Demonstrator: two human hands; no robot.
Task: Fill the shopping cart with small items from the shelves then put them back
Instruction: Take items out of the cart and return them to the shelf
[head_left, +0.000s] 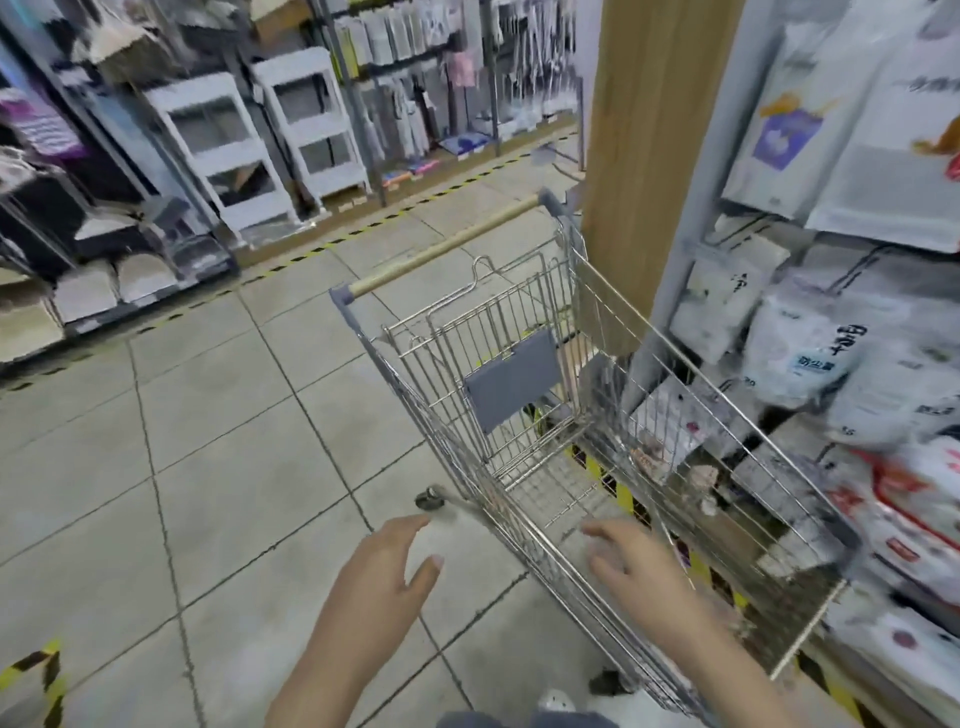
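Shopping cart (545, 415): one, wire, basket holding no items, beside right-hand shelves (841, 364) of white packaged goods. One wooden handle bar (441, 244) at far end. Two hands: left hand (387, 566) open, fingers spread, holding nothing, over floor; right hand (631, 566) open, empty, over cart's near rim. Two white shelving racks (260, 140) across aisle.

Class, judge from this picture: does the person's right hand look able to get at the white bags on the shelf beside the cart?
Probably yes. The right hand is open and empty, and the white bags sit unboxed on open shelving just past the cart; reaching over its wire side looks feasible.
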